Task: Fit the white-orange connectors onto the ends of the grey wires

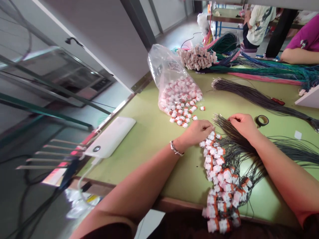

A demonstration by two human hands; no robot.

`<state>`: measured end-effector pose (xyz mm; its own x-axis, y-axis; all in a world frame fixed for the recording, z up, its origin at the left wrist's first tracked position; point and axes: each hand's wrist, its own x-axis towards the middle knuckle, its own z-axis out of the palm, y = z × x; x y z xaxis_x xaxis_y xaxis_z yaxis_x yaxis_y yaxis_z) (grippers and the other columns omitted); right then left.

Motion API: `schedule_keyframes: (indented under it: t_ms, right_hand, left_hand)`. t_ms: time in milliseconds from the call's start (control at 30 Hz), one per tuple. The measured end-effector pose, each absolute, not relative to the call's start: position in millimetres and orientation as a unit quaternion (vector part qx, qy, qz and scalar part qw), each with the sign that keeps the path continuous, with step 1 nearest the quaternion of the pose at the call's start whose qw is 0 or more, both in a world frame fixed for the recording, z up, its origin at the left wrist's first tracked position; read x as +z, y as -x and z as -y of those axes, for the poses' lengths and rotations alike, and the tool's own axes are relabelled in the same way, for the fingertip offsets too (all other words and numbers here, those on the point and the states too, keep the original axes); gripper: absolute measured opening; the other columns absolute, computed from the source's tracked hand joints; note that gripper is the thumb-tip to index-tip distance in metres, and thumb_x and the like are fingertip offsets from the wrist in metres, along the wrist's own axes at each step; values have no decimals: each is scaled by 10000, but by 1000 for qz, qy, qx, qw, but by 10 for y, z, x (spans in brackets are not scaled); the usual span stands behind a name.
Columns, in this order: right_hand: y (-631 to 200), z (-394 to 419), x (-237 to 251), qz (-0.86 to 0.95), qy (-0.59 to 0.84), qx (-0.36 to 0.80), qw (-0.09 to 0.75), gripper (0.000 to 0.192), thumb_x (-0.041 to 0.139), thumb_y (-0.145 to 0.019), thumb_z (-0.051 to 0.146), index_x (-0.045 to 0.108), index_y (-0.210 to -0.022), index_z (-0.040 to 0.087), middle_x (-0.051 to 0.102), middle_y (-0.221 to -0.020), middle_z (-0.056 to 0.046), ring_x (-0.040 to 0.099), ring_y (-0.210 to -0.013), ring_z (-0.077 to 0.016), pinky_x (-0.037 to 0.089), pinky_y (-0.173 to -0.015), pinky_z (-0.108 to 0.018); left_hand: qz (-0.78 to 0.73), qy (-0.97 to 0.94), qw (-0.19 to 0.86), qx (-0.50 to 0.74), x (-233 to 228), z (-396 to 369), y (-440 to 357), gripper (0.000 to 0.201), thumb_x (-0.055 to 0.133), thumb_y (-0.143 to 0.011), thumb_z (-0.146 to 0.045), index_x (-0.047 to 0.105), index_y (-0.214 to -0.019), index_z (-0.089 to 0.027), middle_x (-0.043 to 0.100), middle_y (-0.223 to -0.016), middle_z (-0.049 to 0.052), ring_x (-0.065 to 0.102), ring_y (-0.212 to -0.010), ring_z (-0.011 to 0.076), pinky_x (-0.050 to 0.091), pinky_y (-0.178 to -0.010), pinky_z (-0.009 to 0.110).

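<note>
My left hand (200, 131), fingers closed in a pinch, is at the top of a pile of white-and-orange connectors (220, 177); what lies between its fingertips is hidden. Dark wires (236, 152) run from these connectors toward the right. My right hand (243, 124) is closed at the tip end of a bundle of dark wires (223, 124), thumb and forefinger pinched on a wire there. The bare metal wire ends point up and left, between both hands. Beyond my left hand, loose connectors (183, 114) spill from a clear plastic bag (171, 73).
A second dark wire bundle (249, 94) lies farther back, near a roll of black tape (262, 120). Blue, green and pink cables (261, 68) with white connectors (198, 58) cross the back. A white power bank (112, 137) sits at the left edge. Other people are beyond the table.
</note>
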<state>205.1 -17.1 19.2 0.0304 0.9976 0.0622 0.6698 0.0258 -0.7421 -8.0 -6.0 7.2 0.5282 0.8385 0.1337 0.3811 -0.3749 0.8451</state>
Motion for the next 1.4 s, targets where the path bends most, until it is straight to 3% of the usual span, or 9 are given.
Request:
schedule_keyframes:
  t_ms: [233, 433, 600, 833, 1033, 1200, 1300, 1400]
  right_hand:
    - [-1788, 291, 183, 758, 645, 52, 81, 288, 603, -786, 435, 689, -860, 170, 657, -877, -117, 580, -841, -231, 403, -717, -319]
    - [-1669, 324, 147, 779, 624, 60, 18, 222, 489, -893, 303, 657, -844, 166, 647, -923, -123, 587, -885, -245, 382, -760, -336]
    - [-1682, 345, 160, 740, 666, 86, 35, 209, 420, -925, 242, 604, -946, 145, 652, -956, -145, 607, -864, -239, 366, -697, -318]
    - [-1768, 295, 131, 705, 675, 164, 141, 201, 451, -909, 338, 562, -988, 189, 676, -822, -50, 599, -731, -194, 345, -616, -285]
    - [-1687, 295, 156, 746, 655, 112, 45, 170, 498, -868, 284, 612, -951, 190, 690, -915, -81, 609, -797, -218, 341, -630, -299]
    - [-1658, 297, 94, 770, 633, 68, 37, 178, 434, -888, 213, 607, -880, 168, 656, -943, -124, 590, -870, -244, 373, -717, -324]
    - [-1695, 292, 30, 762, 639, 52, 94, 172, 409, -882, 186, 578, -882, 149, 633, -929, -147, 569, -884, -258, 388, -759, -339]
    - [-1759, 299, -7, 734, 643, 69, 207, 147, 398, -883, 222, 533, -858, 169, 621, -887, -130, 557, -818, -240, 398, -709, -327]
  left_hand:
    - [-357, -772, 451, 271, 220, 183, 49, 189, 567, -748, -248, 663, -607, -166, 622, -596, 2, 533, -567, 110, 429, -557, 225]
    - [-343, -783, 455, 251, 225, 209, 23, 199, 498, -737, -169, 664, -627, -181, 666, -677, 10, 576, -641, 128, 465, -656, 248]
    - [-286, -830, 420, 229, 256, 291, 14, 225, 491, -783, -187, 611, -592, -187, 622, -626, 18, 549, -625, 136, 454, -688, 278]
    - [-268, -883, 339, 183, 309, 417, -20, 294, 398, -866, -209, 569, -629, -181, 585, -637, 40, 532, -649, 151, 439, -713, 302]
    - [-264, -907, 294, 146, 319, 444, -35, 305, 346, -893, -200, 590, -715, -164, 614, -707, 50, 545, -694, 147, 448, -748, 304]
    - [-255, -899, 321, 155, 343, 374, -8, 320, 348, -896, -208, 599, -703, -159, 626, -714, 49, 549, -698, 141, 447, -748, 293]
    - [-254, -891, 338, 162, 338, 356, -11, 329, 361, -895, -216, 593, -669, -162, 617, -682, 41, 538, -676, 134, 440, -729, 282]
    - [-257, -879, 357, 187, 289, 381, -32, 318, 397, -884, -231, 594, -641, -170, 611, -652, 36, 533, -651, 131, 439, -713, 282]
